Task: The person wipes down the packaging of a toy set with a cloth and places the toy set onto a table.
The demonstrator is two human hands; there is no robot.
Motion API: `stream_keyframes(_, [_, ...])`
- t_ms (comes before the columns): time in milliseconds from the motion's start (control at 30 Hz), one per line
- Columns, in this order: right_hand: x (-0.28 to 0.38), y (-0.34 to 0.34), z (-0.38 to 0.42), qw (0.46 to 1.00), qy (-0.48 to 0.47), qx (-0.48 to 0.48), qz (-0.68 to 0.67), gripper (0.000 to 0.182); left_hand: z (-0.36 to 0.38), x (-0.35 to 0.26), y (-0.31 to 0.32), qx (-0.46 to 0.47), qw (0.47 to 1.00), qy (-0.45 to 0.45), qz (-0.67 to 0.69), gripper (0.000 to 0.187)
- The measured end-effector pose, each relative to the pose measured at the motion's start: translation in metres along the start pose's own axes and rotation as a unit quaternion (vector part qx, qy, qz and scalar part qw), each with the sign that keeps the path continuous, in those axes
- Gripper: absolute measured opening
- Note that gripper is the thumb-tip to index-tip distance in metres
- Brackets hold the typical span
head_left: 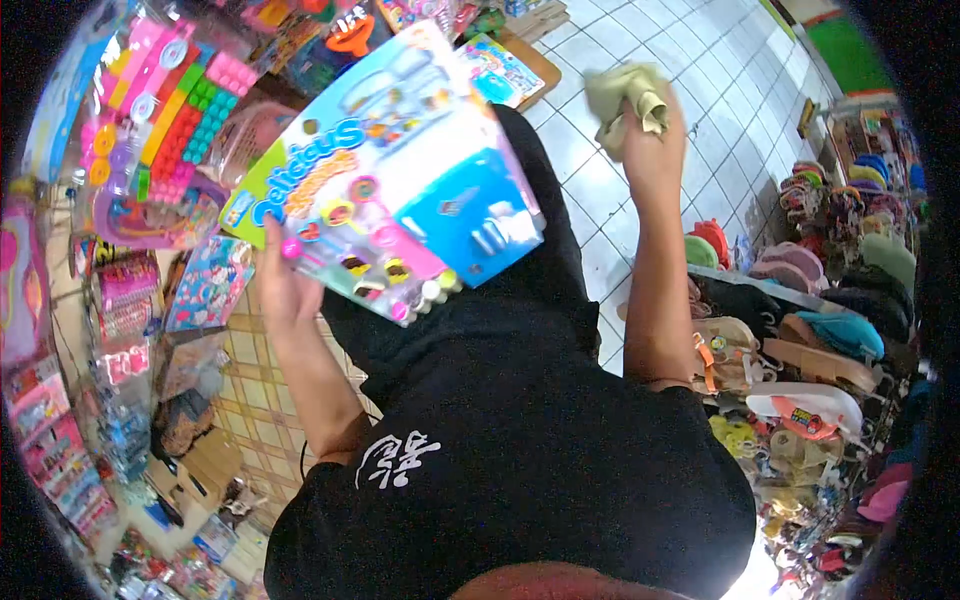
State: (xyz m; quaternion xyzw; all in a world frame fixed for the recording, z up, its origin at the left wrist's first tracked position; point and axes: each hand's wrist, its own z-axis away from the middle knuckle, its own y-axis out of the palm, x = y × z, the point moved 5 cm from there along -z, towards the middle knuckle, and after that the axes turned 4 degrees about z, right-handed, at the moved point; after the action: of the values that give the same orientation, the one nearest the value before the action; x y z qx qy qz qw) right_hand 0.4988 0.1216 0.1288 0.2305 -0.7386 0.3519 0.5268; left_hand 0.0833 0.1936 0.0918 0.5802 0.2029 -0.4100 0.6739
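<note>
My left hand (288,278) grips the lower left edge of a packaged toy set (400,150), thumb on its front. The pack has a bright printed card reading "Delicious", a blue piece and small colourful food-like pieces under clear, shiny plastic. It is tilted in front of my black clothing. Out to the right, over the tiled floor, my right hand (645,125) is closed on a crumpled pale green cloth (615,92). The cloth covers most of those fingers and is apart from the pack.
Packed toys (180,110) hang and stand along the left side. Rows of sandals (800,400) fill a rack on the right. White floor tiles (590,190) lie between. Another toy pack (500,70) rests on a brown board (535,65) beyond the held pack.
</note>
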Motion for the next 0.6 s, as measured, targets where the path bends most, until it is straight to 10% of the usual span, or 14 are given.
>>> stream_keyframes(67, [-0.032,-0.005,0.009,0.975,0.152,0.153,-0.059,0.035,-0.016,-0.001,-0.013,0.025,0.995,-0.092,0.029,0.054])
stream_keyframes(133, [-0.037,0.016,0.023,0.896,0.083,0.387,-0.198,0.051,-0.035,0.011,-0.033,0.009,0.984,-0.172,0.048,0.053])
stream_keyframes(600, [-0.124,0.039,0.019,0.787,0.449,0.291,-0.306,0.049,-0.189,0.125,0.03,0.159,0.873,-0.456,0.07,0.049])
